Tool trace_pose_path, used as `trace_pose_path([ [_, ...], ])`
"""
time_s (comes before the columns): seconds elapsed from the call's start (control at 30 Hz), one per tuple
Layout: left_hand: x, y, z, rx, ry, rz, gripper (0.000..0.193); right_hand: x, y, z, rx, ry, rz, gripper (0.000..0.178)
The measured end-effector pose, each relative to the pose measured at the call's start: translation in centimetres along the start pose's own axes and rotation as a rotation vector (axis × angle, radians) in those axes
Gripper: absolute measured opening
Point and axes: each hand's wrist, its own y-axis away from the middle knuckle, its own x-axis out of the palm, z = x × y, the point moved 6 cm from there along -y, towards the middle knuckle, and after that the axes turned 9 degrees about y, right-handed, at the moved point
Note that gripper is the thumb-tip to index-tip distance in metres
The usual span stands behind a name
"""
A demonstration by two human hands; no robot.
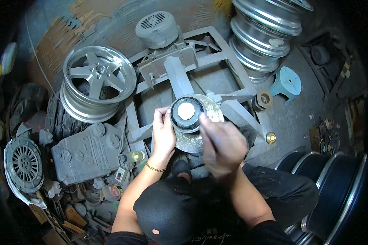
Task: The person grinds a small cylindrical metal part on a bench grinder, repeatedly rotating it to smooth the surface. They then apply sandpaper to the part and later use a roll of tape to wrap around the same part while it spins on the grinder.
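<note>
The left hand (164, 132) grasps the left rim of a black, round, hard-looking piece with a pale centre (186, 111), which sits above a worn, round metal disc (192, 143). The right hand (227, 143), blurred, curls at its right edge; whether it grips anything, I cannot tell. The piece looks stiff and fairly light, its smooth side possibly slippery, so the outer rim seems the best hold. Beyond stands a dusty grey, vented motor (157, 30).
</note>
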Motion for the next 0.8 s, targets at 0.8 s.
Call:
trace_pose_path([
  [0.8, 0.4, 0.0, -0.2, 0.018, -0.016, 0.018, 0.018, -0.2, -0.4, -0.6, 0.015, 0.023, -0.01, 0.027],
])
